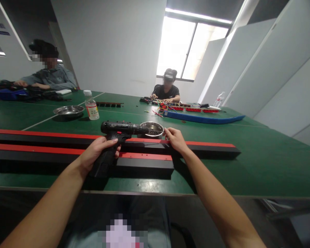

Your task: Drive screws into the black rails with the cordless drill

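Observation:
My left hand [100,150] is wrapped round the grip of a black power drill [119,128], whose bit points right. At the tip of the bit, my right hand [174,137] has its fingers pinched together; what they hold, if anything, is too small to tell. Just behind the bit stands a round metal bowl [152,124] with small dark pieces inside. Under the drill and hands lie two long black bars with red top strips, a rear one [209,148] and a nearer, shorter-reaching one [147,165].
Left of the bowl are a labelled bottle [93,109] and a metal dish [68,111]. A long blue strip [204,117] lies behind, near wires and red parts. Two people sit beyond, one at the left [50,75], one across the green table [248,172].

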A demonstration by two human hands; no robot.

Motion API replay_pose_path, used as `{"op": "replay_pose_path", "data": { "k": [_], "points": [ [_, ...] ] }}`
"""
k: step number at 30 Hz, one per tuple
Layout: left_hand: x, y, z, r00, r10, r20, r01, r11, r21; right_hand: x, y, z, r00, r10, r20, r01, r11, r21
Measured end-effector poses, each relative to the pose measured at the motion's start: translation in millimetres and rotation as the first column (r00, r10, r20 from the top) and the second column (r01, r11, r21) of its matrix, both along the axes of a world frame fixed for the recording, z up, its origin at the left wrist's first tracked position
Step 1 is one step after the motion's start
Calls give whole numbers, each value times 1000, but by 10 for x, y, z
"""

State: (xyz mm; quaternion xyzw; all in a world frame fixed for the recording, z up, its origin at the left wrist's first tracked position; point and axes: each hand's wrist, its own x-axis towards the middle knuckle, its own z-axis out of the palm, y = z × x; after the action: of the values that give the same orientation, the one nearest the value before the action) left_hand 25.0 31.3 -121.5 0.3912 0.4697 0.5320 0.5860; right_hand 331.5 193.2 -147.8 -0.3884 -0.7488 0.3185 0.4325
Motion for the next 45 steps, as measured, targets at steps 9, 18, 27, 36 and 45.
{"op": "replay_pose_path", "data": {
  "k": [9, 18, 27, 36, 45],
  "points": [
    [20, -3, 16, 998, 34, -43, -35, 999, -10, -35, -57, 36, 999, 26, 21, -26, 999, -20],
    [20, -11, 10, 999, 22, -46, -22, 1000, 1, -25, -59, 31, 1000, 30, -4, -31, 999, -36],
    [40, -19, 39, 998, 27, -57, -27, 1000, -3, -35, -72, 46, 999, 21, 27, -20, 999, -42],
    [19, -11, 6, 993, 28, -118, -24, 999, 34, -35, -73, 41, 998, 53, 29, -52, 998, -28],
    [-160, 67, 469, 913, 61, -402, -32, 996, 78, -19, -21, 0, 998, -32, -47, 28, 996, -80]
  ]
}}
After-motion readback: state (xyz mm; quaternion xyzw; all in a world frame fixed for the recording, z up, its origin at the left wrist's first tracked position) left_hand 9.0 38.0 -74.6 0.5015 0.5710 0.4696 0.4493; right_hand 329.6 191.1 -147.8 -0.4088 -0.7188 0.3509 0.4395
